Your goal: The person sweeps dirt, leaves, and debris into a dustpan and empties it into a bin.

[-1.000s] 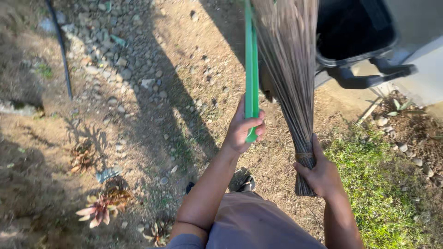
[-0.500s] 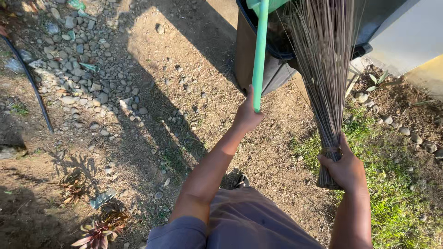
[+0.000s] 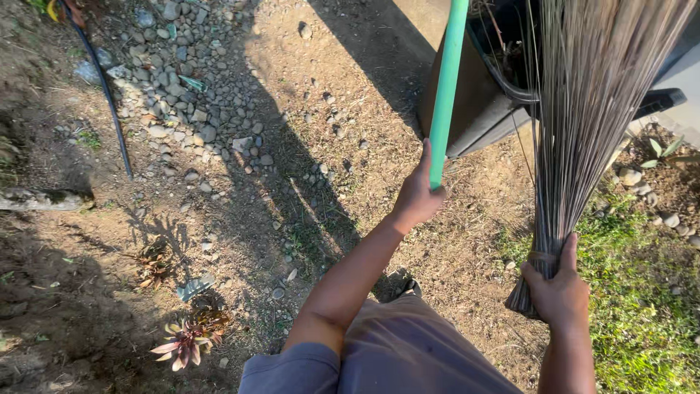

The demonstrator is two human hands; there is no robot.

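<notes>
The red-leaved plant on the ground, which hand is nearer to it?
Left. The left hand, gripping the green pole, is closer to the red-leaved plant; the right hand, holding the stick broom, is farther right.

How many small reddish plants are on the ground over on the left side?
2. One bright reddish plant sits low near the bottom edge, in sunlight. A duller, browner one lies just above it, in shadow. Others may be hidden in the dark patches.

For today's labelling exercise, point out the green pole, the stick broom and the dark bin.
green pole (image 3: 446, 80), head view, mid-shaft.
stick broom (image 3: 583, 124), head view, spread bristles.
dark bin (image 3: 474, 109), head view, outer wall.
</notes>
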